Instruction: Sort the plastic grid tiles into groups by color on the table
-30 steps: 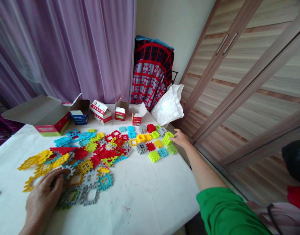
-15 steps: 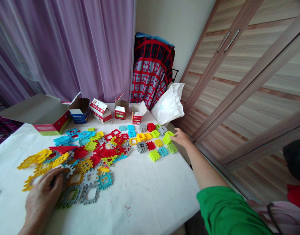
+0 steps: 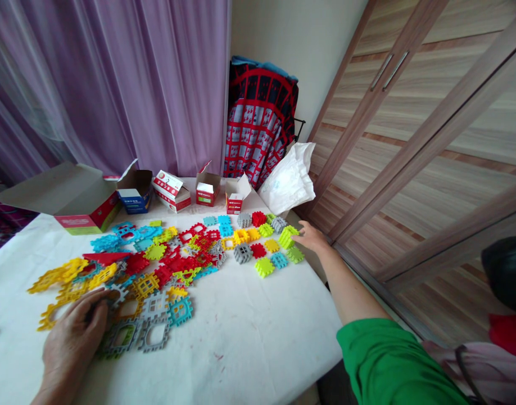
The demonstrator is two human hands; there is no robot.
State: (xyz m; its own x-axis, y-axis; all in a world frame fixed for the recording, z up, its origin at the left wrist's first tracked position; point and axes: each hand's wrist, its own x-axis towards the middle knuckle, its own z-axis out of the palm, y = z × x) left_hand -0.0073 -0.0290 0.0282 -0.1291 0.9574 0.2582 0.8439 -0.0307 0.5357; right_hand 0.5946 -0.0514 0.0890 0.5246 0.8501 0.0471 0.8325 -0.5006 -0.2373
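My left hand point(image 3: 75, 332) lies at the near left of the pile, its fingers curled round a grey toothed building piece point(image 3: 118, 293) that it partly hides. Flat interlocking pieces surround it: a yellow frame point(image 3: 51, 316), a light grey window piece point(image 3: 155, 305), a blue window piece point(image 3: 180, 311) and a grey arch frame point(image 3: 145, 337). At the table's right side my right hand point(image 3: 312, 236) has thumb and fingers against a lime green cube point(image 3: 288, 237). Near that cube sit a grey cube point(image 3: 243, 253), a red piece point(image 3: 258, 251) and a blue piece point(image 3: 279, 260).
Along the back of the white-covered table point(image 3: 241, 326) stand a large open carton point(image 3: 89, 222), a blue box point(image 3: 135, 202) and several red-and-white boxes point(image 3: 172, 194). A white bag point(image 3: 288, 180) leans at the far right corner. A wooden wardrobe point(image 3: 410, 169) rises on the right.
The view has shifted very slightly. Both hands and the building pieces stay in the same places.
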